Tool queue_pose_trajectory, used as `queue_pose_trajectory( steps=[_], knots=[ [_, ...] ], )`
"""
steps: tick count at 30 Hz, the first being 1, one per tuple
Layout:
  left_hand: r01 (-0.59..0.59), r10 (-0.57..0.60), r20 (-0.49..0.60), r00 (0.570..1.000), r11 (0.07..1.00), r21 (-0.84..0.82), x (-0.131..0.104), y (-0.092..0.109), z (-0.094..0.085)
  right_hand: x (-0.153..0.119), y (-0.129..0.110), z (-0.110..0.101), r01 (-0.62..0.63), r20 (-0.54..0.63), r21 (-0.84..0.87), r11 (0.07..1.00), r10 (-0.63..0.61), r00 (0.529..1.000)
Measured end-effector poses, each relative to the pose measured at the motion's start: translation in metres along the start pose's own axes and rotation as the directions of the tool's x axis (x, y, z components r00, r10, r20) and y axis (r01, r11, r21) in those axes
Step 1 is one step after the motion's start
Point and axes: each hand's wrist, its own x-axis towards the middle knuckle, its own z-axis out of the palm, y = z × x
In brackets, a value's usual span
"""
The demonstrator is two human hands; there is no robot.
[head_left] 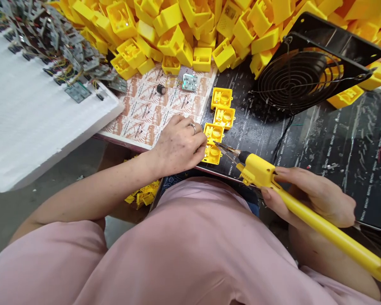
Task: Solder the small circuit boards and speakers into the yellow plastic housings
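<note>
My right hand (pixel 311 195) is closed round a yellow soldering iron (pixel 262 169), whose metal tip points left and reaches the lower yellow housings. Beside them, my left hand (pixel 180 146) has its fingers bent together at the left edge of the nearest yellow housing (pixel 213 155); its fingertips are partly hidden, and what they pinch cannot be made out. Three more small open housings stand in a column above: one (pixel 213 133) right behind it, another (pixel 224 117), and the farthest (pixel 222 98). Each has a round speaker grille inside.
Many yellow housings (pixel 171 42) are heaped along the back. A black fan (pixel 305 67) stands at the back right. On the left lies a white foam board (pixel 51 110) with wired circuit boards (pixel 78 92). A small circuit board (pixel 189 82) and a black round part (pixel 160 89) lie mid-table.
</note>
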Motion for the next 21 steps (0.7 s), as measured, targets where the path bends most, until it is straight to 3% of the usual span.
queue_pose_trajectory(
  steps=[4,9,13,18,21],
  knots=[
    [0.092,-0.095,-0.026,0.995,0.991,-0.097,-0.007,0.001,0.002,-0.013,0.003,0.004,-0.040,-0.097,-0.074,0.996,0.032,0.995],
    [0.256,-0.306,-0.106,0.946,0.907,-0.335,-0.027,0.004,0.004,-0.016,0.001,0.009,-0.086,-0.143,0.012,0.996,0.087,0.986],
    [0.235,-0.295,-0.084,0.952,0.877,-0.419,-0.034,0.010,0.006,-0.008,-0.004,0.004,-0.068,-0.121,0.101,0.993,0.080,0.989],
    [0.189,-0.221,-0.072,0.973,0.934,-0.303,-0.032,0.014,0.003,-0.001,0.001,-0.008,-0.023,-0.001,0.003,1.000,0.023,1.000],
    [0.175,-0.194,-0.045,0.980,0.947,-0.269,-0.031,0.015,-0.001,-0.005,0.009,-0.009,0.032,0.056,0.085,0.996,-0.037,0.998]
  ],
)
